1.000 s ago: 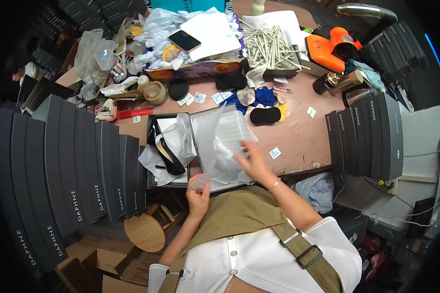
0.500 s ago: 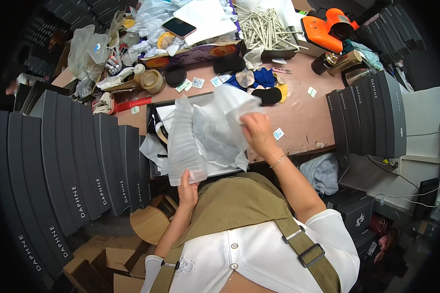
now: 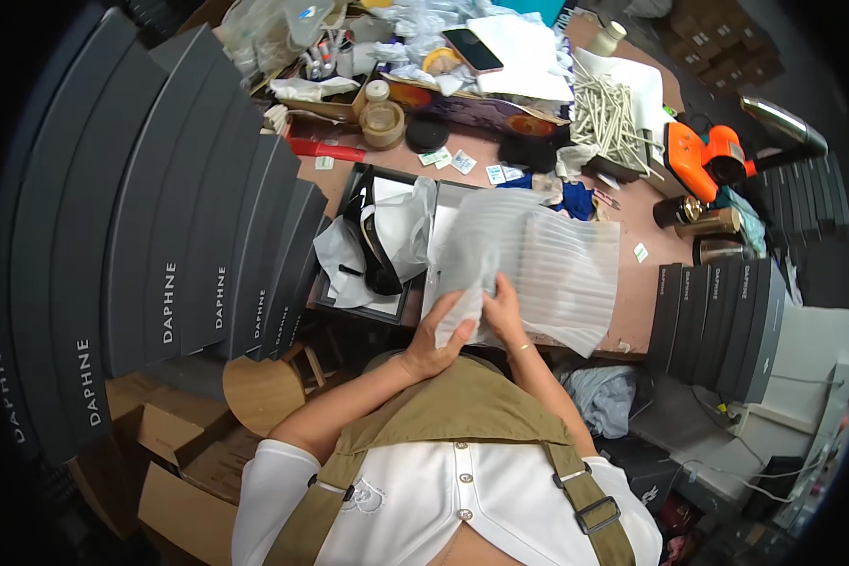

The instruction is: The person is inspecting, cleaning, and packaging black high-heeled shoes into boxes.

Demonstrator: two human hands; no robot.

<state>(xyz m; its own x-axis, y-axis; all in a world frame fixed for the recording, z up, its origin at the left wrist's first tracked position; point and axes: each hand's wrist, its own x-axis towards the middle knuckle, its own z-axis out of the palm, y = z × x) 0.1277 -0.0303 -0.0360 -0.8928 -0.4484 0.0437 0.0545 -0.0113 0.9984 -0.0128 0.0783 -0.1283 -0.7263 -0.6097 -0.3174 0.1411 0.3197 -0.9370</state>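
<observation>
My left hand (image 3: 430, 353) and my right hand (image 3: 506, 315) are close together in front of me, both closed on a white, ribbed foam sheet (image 3: 568, 278). The sheet bunches between my fingers and spreads out to the right over the table. To the left of my hands is an open dark shoebox (image 3: 415, 311). A black shoe (image 3: 375, 247) lies in it, with crumpled white tissue paper (image 3: 347, 259) around it. What lies under the foam sheet is mostly hidden.
Tall stacks of dark shoeboxes (image 3: 174, 217) rise at the left; a shorter stack (image 3: 717, 321) stands on the right. Toward the back are a tape roll (image 3: 382, 123), a phone (image 3: 473, 51), a box of thin pale sticks (image 3: 613, 108) and an orange device (image 3: 689, 160).
My right hand has come down and left, beside my left hand on the foam sheet. The sheet has swung right and spread, leaving the shoe in view. The whole view has shifted.
</observation>
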